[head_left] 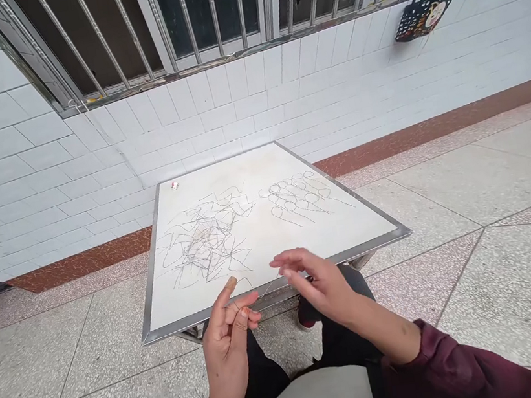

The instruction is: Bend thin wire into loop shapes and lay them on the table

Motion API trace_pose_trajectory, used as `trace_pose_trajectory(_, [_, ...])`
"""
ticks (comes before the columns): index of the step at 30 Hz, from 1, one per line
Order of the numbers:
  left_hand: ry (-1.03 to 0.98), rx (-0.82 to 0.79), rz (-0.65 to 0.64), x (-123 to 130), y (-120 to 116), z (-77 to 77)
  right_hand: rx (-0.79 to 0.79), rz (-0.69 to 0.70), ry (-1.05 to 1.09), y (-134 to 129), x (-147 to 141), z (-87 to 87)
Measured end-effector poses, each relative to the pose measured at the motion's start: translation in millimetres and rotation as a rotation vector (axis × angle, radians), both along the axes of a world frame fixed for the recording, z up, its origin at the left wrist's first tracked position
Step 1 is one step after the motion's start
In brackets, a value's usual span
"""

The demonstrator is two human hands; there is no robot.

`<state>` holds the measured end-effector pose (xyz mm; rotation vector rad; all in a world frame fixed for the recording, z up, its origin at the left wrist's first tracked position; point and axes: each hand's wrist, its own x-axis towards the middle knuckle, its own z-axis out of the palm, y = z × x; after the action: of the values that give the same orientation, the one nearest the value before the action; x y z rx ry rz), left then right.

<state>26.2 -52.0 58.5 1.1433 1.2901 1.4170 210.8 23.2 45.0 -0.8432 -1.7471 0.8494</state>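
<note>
White-topped and edged in grey metal, the bench point(270, 237) stands ahead of me against a tiled wall, and I sit with both hands at its near edge. Between the thumb and fingers of my left hand point(230, 341), I appear to pinch a thin wire point(243, 280), bent into an angle just above the near edge. Its long axis seems to run sideways, roughly along that edge, from my left hand toward my right. My right hand point(316, 283) hangs over the near edge, fingers curled and thumb beneath, apart from my left; a faint line of wire reaches toward its fingertips, but I cannot tell whether they grip it. The left hand is clearly the nearer to the bend. Beyond it, toward the left edge, spreads a tangled heap of bent wires point(205, 239). Past my right hand, toward the right edge, lie looped wires point(300, 194), round ends toward the far side and straight tails slanting toward the near right corner. A small white-and-red object point(174, 185) sits by the far left corner.
</note>
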Motion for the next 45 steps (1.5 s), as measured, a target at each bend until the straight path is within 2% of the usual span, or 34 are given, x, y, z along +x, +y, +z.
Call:
trace_pose_trajectory(3, [-0.08, -0.006, 0.017, 3.4, -0.6, 2.4, 0.159, 0.133, -0.261, -3.4, -18.3, -19.5])
trace_pose_trajectory(7, [-0.186, -0.008, -0.036, 2.4, -0.9, 1.4, 0.329, 0.17, -0.375, -3.6, -32.4, -35.5])
trace_pose_trajectory(16, [-0.323, 0.022, 0.037, -0.4, 1.5, -5.4, 0.476, 0.129, -0.316, -12.6, -31.6, -31.7])
trace_pose_trajectory(21, [-0.299, 0.079, 0.106, 5.2, -0.4, -8.3, 0.531, 0.108, -0.353, -17.8, -38.3, -33.5])
trace_pose_trajectory(26, [-0.066, 0.126, 0.146, 9.7, -2.5, -16.4, 0.541, 0.095, -0.385, -20.2, -44.5, -32.0])
trace_pose_trajectory(32, [0.539, 0.36, 0.195, 5.6, 0.5, -34.1, 0.435, 0.096, -0.375, -20.9, -44.2, -36.8])
trace_pose_trajectory(35, [0.733, 0.416, 0.187, 0.4, 4.1, -40.3, 0.344, 0.07, -0.381, -22.1, -42.9, -38.4])
trace_pose_trajectory(40, [0.934, 0.46, 0.166, -9.0, 8.1, -39.0, 0.314, 0.021, -0.397, -23.0, -42.1, -39.0])
trace_pose_trajectory(45, [1.041, 0.484, 0.019, -15.0, 6.5, -30.7, 0.422, 0.015, -0.449, -22.2, -41.2, -36.5])
